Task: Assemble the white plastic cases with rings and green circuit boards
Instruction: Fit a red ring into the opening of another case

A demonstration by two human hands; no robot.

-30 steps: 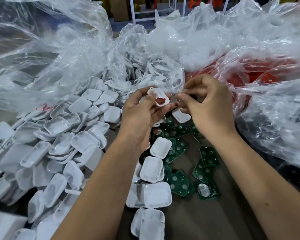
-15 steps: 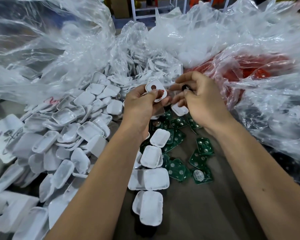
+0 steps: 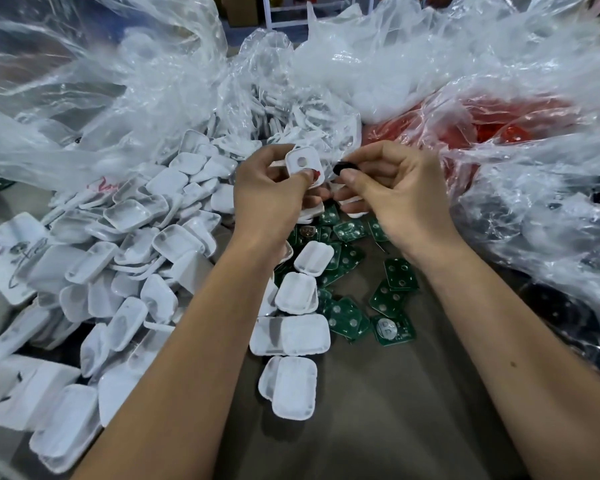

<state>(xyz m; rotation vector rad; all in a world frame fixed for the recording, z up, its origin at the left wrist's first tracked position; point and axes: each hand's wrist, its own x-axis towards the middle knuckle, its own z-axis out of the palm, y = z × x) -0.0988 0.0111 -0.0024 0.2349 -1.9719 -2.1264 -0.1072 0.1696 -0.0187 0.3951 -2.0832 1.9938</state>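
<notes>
Fingers of the left hand point(image 3: 271, 199) pinch a white case point(image 3: 302, 161); right hand point(image 3: 395, 199) fingers pinch a black ring point(image 3: 343, 167).

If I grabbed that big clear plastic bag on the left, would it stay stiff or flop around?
Probably floppy: the clear plastic bag lies crumpled in soft folds. It looks thin and see-through, so likely light by itself. Its shiny surface may feel slippery.

Brown table point(image 3: 378, 427): cases point(image 3: 129, 258), boards point(image 3: 392, 299), bags point(image 3: 465, 64)
</notes>
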